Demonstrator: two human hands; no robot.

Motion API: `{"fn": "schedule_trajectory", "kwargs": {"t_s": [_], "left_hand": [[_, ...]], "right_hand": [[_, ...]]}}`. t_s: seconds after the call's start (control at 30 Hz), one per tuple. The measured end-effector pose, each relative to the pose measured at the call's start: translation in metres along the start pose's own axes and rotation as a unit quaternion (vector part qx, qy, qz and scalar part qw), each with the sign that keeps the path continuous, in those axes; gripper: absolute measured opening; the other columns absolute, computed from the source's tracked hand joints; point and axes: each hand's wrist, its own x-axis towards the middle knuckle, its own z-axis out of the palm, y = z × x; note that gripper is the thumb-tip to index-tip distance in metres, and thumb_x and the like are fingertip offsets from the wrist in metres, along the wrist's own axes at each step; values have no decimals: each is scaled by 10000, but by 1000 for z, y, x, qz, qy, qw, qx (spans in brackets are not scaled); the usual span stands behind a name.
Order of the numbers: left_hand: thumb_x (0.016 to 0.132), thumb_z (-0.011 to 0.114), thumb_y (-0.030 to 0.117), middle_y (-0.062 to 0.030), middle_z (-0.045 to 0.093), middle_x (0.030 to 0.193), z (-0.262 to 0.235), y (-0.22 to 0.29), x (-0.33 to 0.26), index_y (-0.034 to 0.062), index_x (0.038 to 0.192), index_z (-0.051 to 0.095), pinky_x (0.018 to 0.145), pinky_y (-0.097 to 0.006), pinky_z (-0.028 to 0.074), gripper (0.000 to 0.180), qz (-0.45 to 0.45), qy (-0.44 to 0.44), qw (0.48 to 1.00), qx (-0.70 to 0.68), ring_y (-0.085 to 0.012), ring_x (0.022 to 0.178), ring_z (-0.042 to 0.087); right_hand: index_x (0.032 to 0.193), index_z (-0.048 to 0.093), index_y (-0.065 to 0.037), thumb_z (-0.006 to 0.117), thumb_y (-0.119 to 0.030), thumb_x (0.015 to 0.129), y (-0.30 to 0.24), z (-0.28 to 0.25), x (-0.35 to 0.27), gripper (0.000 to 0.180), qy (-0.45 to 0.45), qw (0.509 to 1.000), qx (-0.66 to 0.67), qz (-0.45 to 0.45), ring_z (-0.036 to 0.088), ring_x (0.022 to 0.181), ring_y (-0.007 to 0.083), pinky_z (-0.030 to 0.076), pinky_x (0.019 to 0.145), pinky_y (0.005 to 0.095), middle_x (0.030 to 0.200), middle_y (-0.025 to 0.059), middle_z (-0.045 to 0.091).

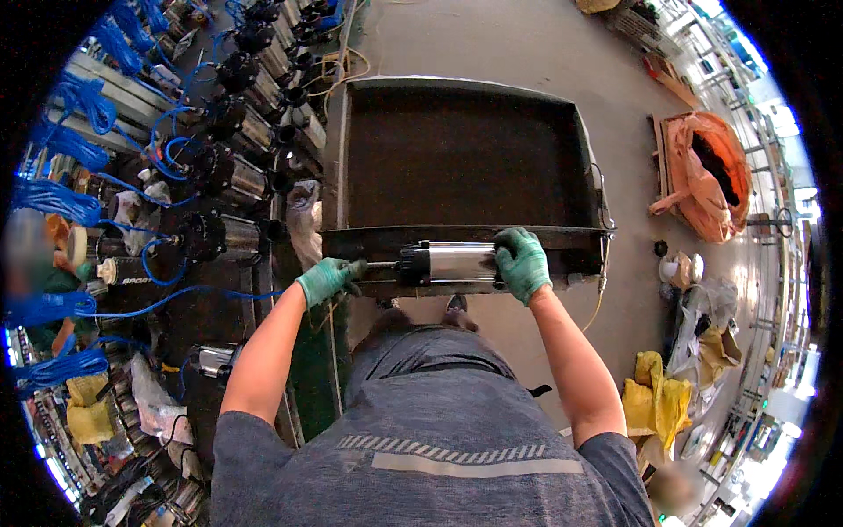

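A silver metal cylinder with a black ribbed end, which looks like a pump motor (457, 262), lies sideways across the near ledge of a dark metal tank (465, 82). A thin shaft (381, 265) sticks out from its black end toward the left. My left hand (325, 280), in a green glove, is closed at the shaft's far end, around a small dark piece I cannot make out. My right hand (523, 267), gloved the same way, grips the motor's right end, its thumb and fingers over the silver casing.
Left of the tank, a bench holds rows of similar motors (233, 176) and coiled blue cables (57, 202). A co-worker's arm (61, 281) shows at the far left. On the right stand an orange sack (716, 176) and a yellow bag (654, 395). A cord (601, 303) hangs beside the tank.
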Motion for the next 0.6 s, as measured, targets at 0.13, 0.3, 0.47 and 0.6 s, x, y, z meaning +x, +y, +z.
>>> {"fn": "schedule_trajectory", "kwargs": {"t_s": [0.13, 0.3, 0.47, 0.6], "left_hand": [[971, 655, 440, -51, 723, 890, -5, -25, 11, 97, 1137, 674, 500, -261, 443, 382, -61, -96, 967, -228, -111, 619, 580], [904, 738, 101, -63, 597, 954, 22, -36, 16, 56, 1204, 539, 740, -324, 511, 363, 327, 111, 937, 47, -163, 835, 563], [869, 733, 18, -61, 539, 974, 18, -39, 14, 65, 1216, 492, 809, -323, 491, 425, 267, 88, 955, 97, -160, 882, 515], [873, 725, 31, -65, 579, 929, 12, -38, 22, 48, 1153, 545, 779, -330, 493, 333, 225, 55, 966, 114, -164, 848, 532]], "right_hand": [[997, 686, -74, 650, -103, 820, 0, 1, 2, 184, -8, 1000, 2, -4, 594, 996, 405, 497, 890, 488, 1037, 155, 670], [1008, 682, -75, 650, -90, 824, 2, -1, 1, 188, -15, 1000, 7, -7, 583, 1022, 408, 490, 909, 485, 1066, 156, 662], [1014, 680, -73, 652, -125, 821, 4, 0, 0, 202, -17, 1000, -4, -3, 578, 1024, 410, 483, 918, 489, 1065, 161, 659], [1020, 680, -74, 657, -151, 808, 5, 1, 1, 226, -17, 1000, -2, -8, 581, 1013, 415, 482, 915, 498, 1052, 167, 660]]}}
